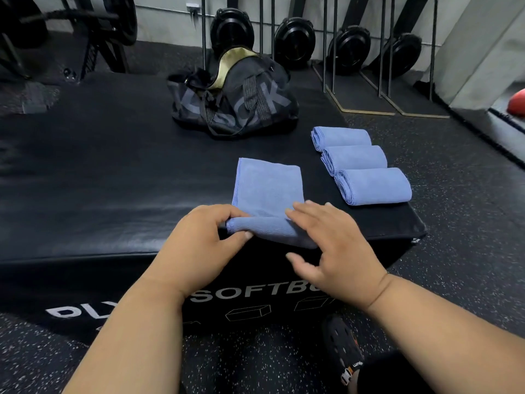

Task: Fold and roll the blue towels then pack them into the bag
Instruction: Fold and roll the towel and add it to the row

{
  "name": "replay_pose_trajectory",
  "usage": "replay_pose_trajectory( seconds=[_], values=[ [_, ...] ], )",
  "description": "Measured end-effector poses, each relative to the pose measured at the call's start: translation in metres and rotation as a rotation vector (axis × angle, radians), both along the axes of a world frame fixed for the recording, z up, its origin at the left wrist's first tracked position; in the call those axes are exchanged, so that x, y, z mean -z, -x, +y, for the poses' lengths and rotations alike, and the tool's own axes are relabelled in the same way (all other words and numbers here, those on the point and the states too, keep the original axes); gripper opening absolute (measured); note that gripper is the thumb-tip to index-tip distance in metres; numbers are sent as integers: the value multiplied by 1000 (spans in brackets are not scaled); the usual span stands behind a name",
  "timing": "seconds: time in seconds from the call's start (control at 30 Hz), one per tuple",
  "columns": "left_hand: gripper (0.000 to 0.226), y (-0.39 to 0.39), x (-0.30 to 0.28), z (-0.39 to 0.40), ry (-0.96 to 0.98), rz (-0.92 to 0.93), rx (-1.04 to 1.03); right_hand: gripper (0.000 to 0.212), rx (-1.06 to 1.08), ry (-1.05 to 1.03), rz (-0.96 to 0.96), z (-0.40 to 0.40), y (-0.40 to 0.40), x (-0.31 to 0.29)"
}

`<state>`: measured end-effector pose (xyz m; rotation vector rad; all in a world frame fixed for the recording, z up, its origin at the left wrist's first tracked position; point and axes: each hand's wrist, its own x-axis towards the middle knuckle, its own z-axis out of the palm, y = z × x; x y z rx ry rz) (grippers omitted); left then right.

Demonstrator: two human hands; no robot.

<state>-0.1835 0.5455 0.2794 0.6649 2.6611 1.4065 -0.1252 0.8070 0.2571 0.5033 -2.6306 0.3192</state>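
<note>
A folded blue towel (268, 189) lies on the black soft plyo box (99, 180), its near end turned over into the start of a roll. My left hand (199, 248) pinches the roll's left end between thumb and fingers. My right hand (329, 245) rests on the roll's right end with fingers nearly straight. Three rolled blue towels (366, 166) lie side by side to the right on the box. The black duffel bag (235, 95) sits at the far side of the box, its top open showing a gold lining.
The box's right corner (417, 234) drops to speckled rubber floor. Weight plates on racks (295, 41) stand behind the bag. A red ball (517, 102) shows at the far right edge. A dark shoe (343, 348) is below on the floor.
</note>
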Motion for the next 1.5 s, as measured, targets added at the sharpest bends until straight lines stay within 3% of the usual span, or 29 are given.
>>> replay_pose_trajectory(
  seconds=[0.13, 0.2, 0.33, 0.47, 0.57, 0.7, 0.87, 1.07, 1.33, 1.5],
  values=[
    [13, -1, -2, 5, -15, -23, 17, 86, -3, -147, -21, -21, 3, 1],
    [13, -1, -1, 6, -9, -41, 24, 76, 29, -130, 16, -24, 8, 7],
    [11, 0, 3, 0, -4, -114, 17, 33, 29, -30, 45, -9, 15, 9],
    [7, 2, 7, -5, -30, -171, 35, 30, 65, 20, -8, 3, 8, 5],
    [4, 3, 10, -6, -16, -202, 60, 25, 60, 46, -188, 7, 3, 3],
    [8, 5, 12, -6, -13, -200, 60, 27, 71, 317, -427, 14, 4, -12],
    [10, 7, 9, 0, -107, -188, -35, 31, 121, 698, -463, 14, 8, -18],
    [28, 5, 8, 11, -186, -231, -204, 33, 212, 849, -528, 6, 22, -12],
    [33, 9, 15, 17, 58, -146, -315, 31, 261, 798, -559, 0, 35, -7],
    [42, 6, 15, 29, 100, 123, -220, 30, 264, 768, -572, -1, 42, -2]
  ],
)
